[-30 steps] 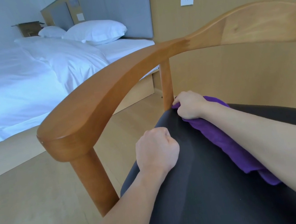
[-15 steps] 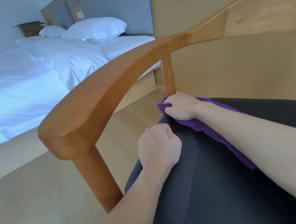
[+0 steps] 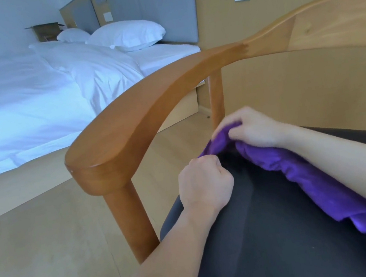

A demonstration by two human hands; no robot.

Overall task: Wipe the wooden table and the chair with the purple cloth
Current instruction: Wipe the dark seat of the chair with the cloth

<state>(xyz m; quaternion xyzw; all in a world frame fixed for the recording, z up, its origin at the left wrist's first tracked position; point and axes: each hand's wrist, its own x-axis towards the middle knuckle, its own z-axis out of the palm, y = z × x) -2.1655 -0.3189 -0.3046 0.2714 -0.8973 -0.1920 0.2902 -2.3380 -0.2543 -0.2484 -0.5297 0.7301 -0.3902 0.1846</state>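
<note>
The right hand (image 3: pixel 251 127) pinches a raised fold of the crumpled purple cloth (image 3: pixel 302 174) at the far edge of the dark padded seat (image 3: pixel 276 231) of the wooden armchair (image 3: pixel 131 122). The rest of the cloth trails back under the right forearm, lying on the seat. The left hand (image 3: pixel 205 185) is curled at the cloth's near corner just beside the right hand; it appears to grip that corner, though the contact is partly hidden. Holding two points in this way most likely serves to spread or refold the cloth into a fresh wiping face. The curved wooden armrest (image 3: pixel 116 146) stands just left of the left hand, within reach for wiping. The wooden table is not in view.
</note>
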